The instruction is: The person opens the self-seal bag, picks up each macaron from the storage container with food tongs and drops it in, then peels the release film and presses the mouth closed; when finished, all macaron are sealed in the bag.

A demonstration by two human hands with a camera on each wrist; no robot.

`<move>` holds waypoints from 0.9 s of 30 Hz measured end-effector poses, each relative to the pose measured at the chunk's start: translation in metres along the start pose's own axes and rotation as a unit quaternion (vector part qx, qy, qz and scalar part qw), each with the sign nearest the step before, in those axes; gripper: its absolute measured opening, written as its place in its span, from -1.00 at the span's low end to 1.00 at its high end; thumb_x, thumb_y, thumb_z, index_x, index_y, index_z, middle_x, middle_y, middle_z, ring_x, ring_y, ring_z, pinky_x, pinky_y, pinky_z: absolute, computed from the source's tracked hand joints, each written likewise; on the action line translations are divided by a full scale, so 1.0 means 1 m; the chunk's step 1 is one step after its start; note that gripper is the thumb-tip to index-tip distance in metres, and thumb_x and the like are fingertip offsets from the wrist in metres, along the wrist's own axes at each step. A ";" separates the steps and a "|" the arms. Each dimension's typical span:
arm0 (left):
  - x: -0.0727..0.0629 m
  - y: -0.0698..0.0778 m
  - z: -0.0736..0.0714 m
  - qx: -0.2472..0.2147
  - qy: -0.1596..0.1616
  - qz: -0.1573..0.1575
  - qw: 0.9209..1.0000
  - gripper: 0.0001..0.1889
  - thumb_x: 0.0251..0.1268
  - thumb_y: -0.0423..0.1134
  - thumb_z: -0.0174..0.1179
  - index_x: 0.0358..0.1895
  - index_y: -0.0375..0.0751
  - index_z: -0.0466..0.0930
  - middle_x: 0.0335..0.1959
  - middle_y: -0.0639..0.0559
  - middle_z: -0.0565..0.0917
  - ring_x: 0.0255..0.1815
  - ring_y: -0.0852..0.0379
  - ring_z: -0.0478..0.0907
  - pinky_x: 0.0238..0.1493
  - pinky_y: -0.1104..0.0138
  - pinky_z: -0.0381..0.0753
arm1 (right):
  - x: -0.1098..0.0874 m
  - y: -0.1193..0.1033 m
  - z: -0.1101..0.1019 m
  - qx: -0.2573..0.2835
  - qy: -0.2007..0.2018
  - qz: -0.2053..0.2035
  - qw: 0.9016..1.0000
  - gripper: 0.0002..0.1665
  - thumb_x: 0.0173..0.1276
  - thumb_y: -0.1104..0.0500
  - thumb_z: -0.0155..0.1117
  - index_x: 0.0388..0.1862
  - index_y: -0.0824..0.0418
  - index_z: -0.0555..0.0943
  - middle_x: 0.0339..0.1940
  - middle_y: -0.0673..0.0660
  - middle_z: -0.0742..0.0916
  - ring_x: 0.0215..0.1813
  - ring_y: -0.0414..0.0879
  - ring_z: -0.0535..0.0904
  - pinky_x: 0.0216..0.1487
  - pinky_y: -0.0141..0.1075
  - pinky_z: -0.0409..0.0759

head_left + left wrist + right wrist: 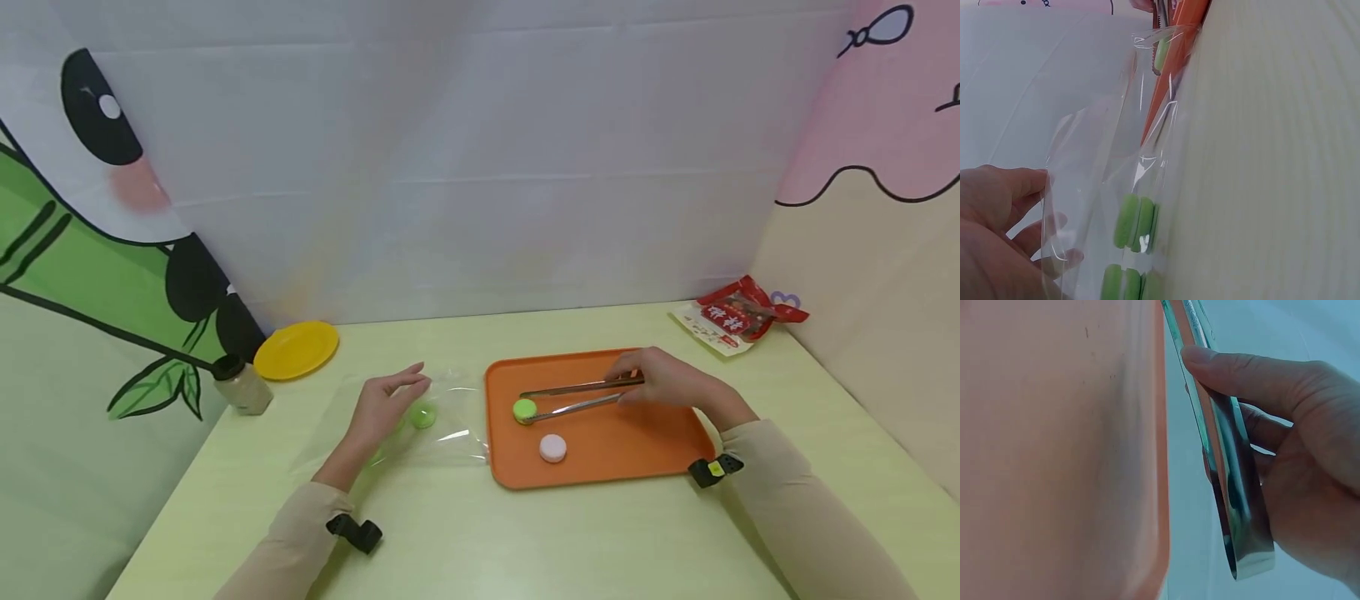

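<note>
My right hand (663, 382) grips metal tongs (581, 388), thumb on one arm and fingers on the other, as the right wrist view shows (1229, 450). The tips stand on either side of a green macaron (524, 409) on the orange tray (600, 483). A pale macaron (552, 448) lies nearer the tray's front edge. My left hand (382, 404) holds the edge of a clear plastic bag (457, 450), some fingers showing through the film in the left wrist view. Green macarons (1135, 222) lie inside the bag, one partly hidden by the hand in the head view.
At the back left are a yellow plate (296, 350) and a dark-lidded jar (243, 387). A red and white snack packet (738, 317) lies at the back right. Printed cloth stands behind the table (480, 542).
</note>
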State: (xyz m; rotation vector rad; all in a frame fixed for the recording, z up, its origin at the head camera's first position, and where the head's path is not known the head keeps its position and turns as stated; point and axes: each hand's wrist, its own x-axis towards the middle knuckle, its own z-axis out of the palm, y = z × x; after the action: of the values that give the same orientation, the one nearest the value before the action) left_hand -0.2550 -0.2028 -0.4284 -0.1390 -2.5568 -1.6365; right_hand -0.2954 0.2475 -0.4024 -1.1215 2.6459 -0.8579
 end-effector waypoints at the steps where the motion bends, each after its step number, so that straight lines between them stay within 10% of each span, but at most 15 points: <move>1: 0.000 0.000 0.000 -0.002 -0.001 -0.002 1.000 -0.58 0.35 -0.05 0.33 0.07 -0.34 0.70 0.29 -0.03 0.58 0.46 -0.07 0.33 0.52 0.00 0.10 | 0.000 0.000 0.000 0.001 0.000 0.001 1.000 -0.67 0.26 0.26 0.48 0.01 0.26 0.72 -0.07 0.11 0.75 -0.07 0.05 0.63 -0.04 -0.02 0.66; 27: 0.000 0.002 -0.002 0.011 -0.005 -0.010 1.000 -0.63 0.37 -0.02 0.30 0.04 -0.22 0.74 0.30 0.04 0.57 0.47 -0.05 0.30 0.52 -0.05 0.08 | 0.002 0.004 0.002 0.002 0.008 -0.009 1.000 -0.70 0.26 0.27 0.48 0.00 0.23 0.74 -0.10 0.10 0.76 -0.12 0.00 0.64 -0.10 -0.12 0.67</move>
State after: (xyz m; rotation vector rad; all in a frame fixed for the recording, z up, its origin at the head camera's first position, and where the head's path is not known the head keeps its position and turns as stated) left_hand -0.2546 -0.2034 -0.4258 -0.1202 -2.5903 -1.6185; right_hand -0.2983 0.2475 -0.4057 -1.1444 2.6492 -0.8799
